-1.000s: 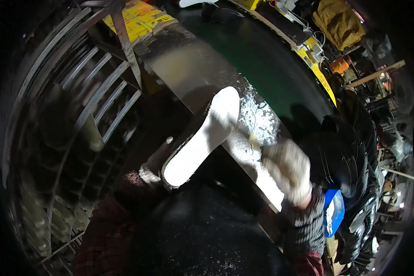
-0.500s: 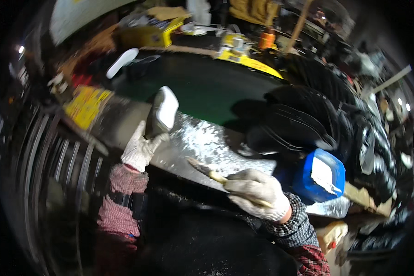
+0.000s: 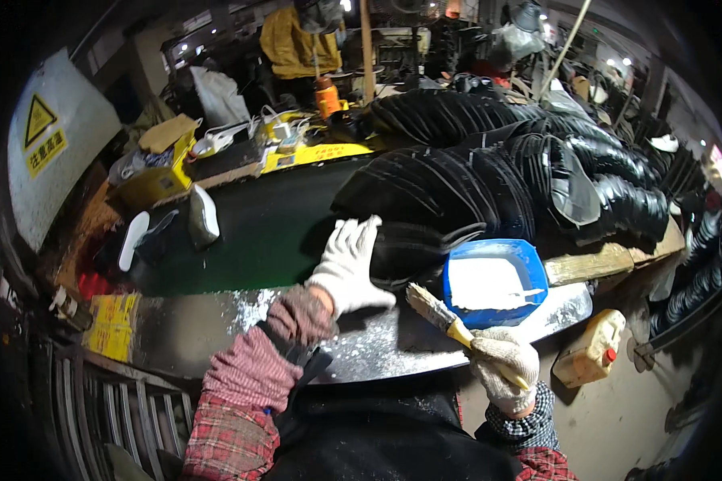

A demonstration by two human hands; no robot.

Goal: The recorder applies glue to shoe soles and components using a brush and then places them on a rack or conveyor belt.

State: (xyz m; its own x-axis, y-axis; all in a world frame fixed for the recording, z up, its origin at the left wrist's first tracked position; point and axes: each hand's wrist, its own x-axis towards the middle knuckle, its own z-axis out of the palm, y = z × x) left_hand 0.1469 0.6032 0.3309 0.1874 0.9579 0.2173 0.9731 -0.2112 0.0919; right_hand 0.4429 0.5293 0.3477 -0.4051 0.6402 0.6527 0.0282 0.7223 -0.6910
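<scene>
My right hand (image 3: 504, 370), in a white knit glove, is closed round the handle of a paint brush (image 3: 435, 308). The brush's bristles, coated whitish, point up and left just beside a blue tub (image 3: 456, 298) holding white paste (image 3: 489, 280). My left hand (image 3: 346, 268), also gloved, is stretched out with thumb and fingers apart at the near left edge of a stack of curved black sheet pieces (image 3: 409, 244). Whether its fingertips touch them I cannot tell. On the dark green belt at the left lies a shoe part with a white face (image 3: 204, 215).
Another white-faced shoe part (image 3: 134, 240) lies farther left. A white-smeared metal plate (image 3: 377, 345) edges the belt. Large rows of black pieces (image 3: 457, 180) fill the back right. A plastic jug with a red cap (image 3: 590, 349) stands at the right, below a wooden board (image 3: 590, 264).
My left hand has left the white-faced shoe part, which now lies on the belt, and reached right to the black stack. The brush has come to the tub; the view has turned.
</scene>
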